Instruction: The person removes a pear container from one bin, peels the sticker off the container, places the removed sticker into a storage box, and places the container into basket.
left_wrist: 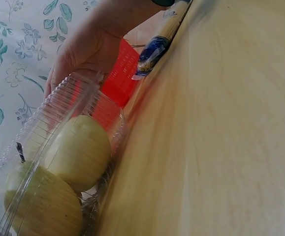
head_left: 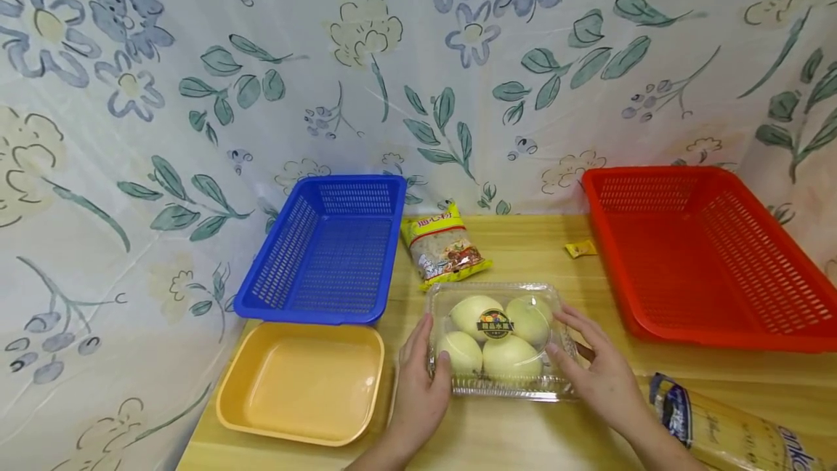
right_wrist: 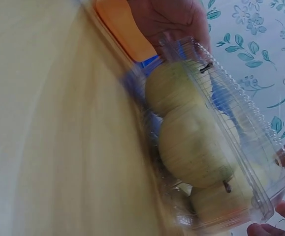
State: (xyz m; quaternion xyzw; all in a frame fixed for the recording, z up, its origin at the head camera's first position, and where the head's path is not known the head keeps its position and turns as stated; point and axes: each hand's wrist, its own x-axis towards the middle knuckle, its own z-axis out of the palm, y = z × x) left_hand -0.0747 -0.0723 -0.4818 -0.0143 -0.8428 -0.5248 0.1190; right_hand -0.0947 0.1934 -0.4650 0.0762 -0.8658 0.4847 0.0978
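Observation:
A clear plastic clamshell box (head_left: 516, 387) of several pale yellow-green pears (head_left: 513, 359) is held between my two hands, above or on the wooden table. A round dark label (head_left: 495, 324) is stuck on its lid. My left hand (head_left: 418, 395) grips the left side, its thumb at the front corner and fingers along the edge. On the opposite side my right hand (head_left: 601, 373) holds the box, thumb over the lid and fingers at the edge. In the right wrist view, stems show on the pears (right_wrist: 196, 147) through the plastic, and that view is blurred.
Left stand a blue basket (head_left: 346, 253) and a yellow tray (head_left: 301, 384). Behind the box lies a yellow food packet (head_left: 447, 246). At right are a red basket (head_left: 693, 260), a small yellow wrapped piece (head_left: 580, 248) and a pack of noodles (head_left: 732, 427). A floral curtain (head_left: 418, 57) hangs behind.

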